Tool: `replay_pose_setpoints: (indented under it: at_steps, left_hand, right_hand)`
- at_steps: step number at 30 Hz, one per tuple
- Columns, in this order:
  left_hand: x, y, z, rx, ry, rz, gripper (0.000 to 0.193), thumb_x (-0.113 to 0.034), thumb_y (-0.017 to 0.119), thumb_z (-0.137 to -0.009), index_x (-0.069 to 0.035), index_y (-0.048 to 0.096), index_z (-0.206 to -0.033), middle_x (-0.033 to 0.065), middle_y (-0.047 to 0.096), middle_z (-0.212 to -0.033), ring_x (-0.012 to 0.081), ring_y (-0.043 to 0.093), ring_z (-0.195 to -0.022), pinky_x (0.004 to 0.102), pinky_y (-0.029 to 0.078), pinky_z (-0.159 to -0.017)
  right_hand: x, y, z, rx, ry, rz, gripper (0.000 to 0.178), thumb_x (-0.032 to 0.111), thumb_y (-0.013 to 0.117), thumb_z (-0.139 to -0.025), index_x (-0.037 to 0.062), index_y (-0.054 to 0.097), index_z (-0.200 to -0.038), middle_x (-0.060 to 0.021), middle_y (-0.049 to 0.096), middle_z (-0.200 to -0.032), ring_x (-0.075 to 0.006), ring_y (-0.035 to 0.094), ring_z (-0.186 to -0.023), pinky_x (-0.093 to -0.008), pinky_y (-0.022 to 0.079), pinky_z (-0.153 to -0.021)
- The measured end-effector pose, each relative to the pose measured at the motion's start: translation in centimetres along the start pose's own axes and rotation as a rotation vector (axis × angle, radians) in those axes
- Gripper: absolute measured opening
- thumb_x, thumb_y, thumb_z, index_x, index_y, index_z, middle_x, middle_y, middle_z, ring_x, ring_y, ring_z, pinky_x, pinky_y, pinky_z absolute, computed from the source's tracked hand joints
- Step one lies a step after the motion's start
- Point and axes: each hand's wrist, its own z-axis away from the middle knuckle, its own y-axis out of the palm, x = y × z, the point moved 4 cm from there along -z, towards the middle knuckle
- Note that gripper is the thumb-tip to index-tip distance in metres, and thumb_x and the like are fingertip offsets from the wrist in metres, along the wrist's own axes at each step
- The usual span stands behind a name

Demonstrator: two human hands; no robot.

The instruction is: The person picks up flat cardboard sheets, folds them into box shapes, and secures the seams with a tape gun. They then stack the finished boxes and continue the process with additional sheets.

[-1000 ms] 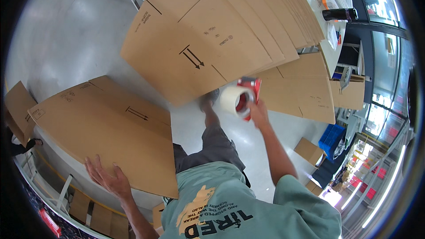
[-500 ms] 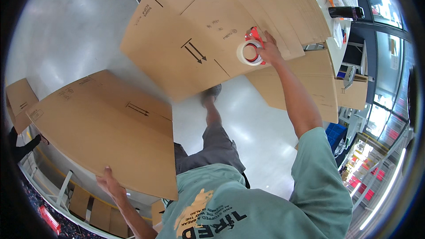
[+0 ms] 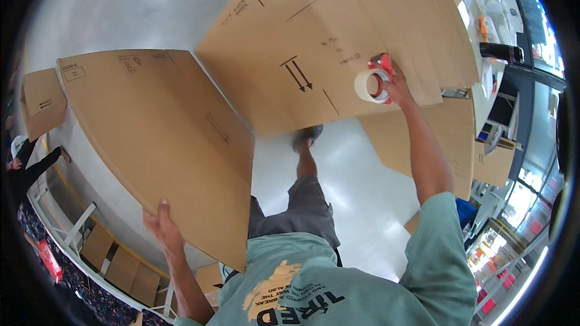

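Observation:
My left hand (image 3: 164, 228) is closed on the lower left edge of a large folded cardboard box (image 3: 163, 139), with the thumb on its face. That box stands tilted at my left side, and its far edge comes close to a stack of flat cardboard boxes (image 3: 260, 84). My right hand (image 3: 399, 89) grips a red tape dispenser (image 3: 380, 62) that carries a roll of cream tape. It is over the right part of the top sheet of the stack; whether it touches the cardboard I cannot tell.
More cardboard (image 3: 435, 133) leans below a white table (image 3: 480, 108) at the right, where a black bottle (image 3: 501, 52) lies. A smaller box (image 3: 43, 101) stands at far left, near another person's dark-clothed leg (image 3: 36, 175). My foot (image 3: 308, 136) is on the grey floor.
The folded box in my left hand has swung upward and away from me, toward the stack. The whole view has shifted, and my right hand keeps the tape dispenser over the top sheet.

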Motion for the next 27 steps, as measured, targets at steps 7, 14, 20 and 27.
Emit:
replay_pose_setpoints:
  at_steps: [7, 14, 20, 27]
  left_hand:
    - [-1.6, 2.5, -1.4, 0.025, 0.038, -0.089, 0.045, -0.006, 0.054, -0.098, 0.007, 0.045, -0.141, 0.0191, 0.060, -0.130, 0.0270, 0.060, -0.117, 0.0378, 0.047, -0.101]
    - [-4.9, 6.2, -0.4, -0.115, 0.477, -0.420, 0.066, -0.003, 0.059, -0.094, -0.001, 0.035, -0.155, 0.0214, 0.032, -0.161, 0.0367, 0.033, -0.149, 0.0447, 0.029, -0.122]
    - [-8.4, 10.3, 0.6, 0.038, 0.858, -0.943, 0.063, -0.019, 0.065, -0.096, -0.008, 0.043, -0.153, 0.0160, 0.039, -0.161, 0.0354, 0.030, -0.152, 0.0610, 0.009, -0.124]
    - [-10.7, 14.4, -0.1, 0.301, 0.592, -0.883, 0.060, -0.046, 0.057, -0.102, -0.010, 0.049, -0.149, 0.0114, 0.067, -0.134, 0.0359, 0.053, -0.136, 0.0628, 0.003, -0.124]
  right_hand:
    - [0.6, -1.0, 1.0, -0.054, 0.088, -0.180, 0.072, 0.002, 0.064, -0.077, -0.0004, 0.045, -0.147, -0.0160, 0.057, -0.139, -0.0272, 0.058, -0.127, -0.0374, 0.046, -0.108]
    - [2.6, -2.2, 5.5, 0.028, 0.154, -0.100, 0.059, 0.006, 0.065, -0.078, 0.0005, 0.054, -0.136, -0.0141, 0.068, -0.119, -0.0268, 0.064, -0.113, -0.0392, 0.049, -0.101]
    - [12.1, -1.2, 17.5, -0.020, 0.033, -0.180, 0.060, 0.006, 0.062, -0.078, 0.0038, 0.056, -0.138, -0.0158, 0.073, -0.098, -0.0253, 0.071, -0.082, -0.0400, 0.057, -0.072]
    - [21.7, 4.0, 30.4, 0.481, 0.221, -0.669, 0.044, 0.002, 0.057, -0.086, 0.0052, 0.063, -0.130, -0.0069, 0.070, -0.086, -0.0146, 0.064, -0.057, -0.0296, 0.053, -0.046]
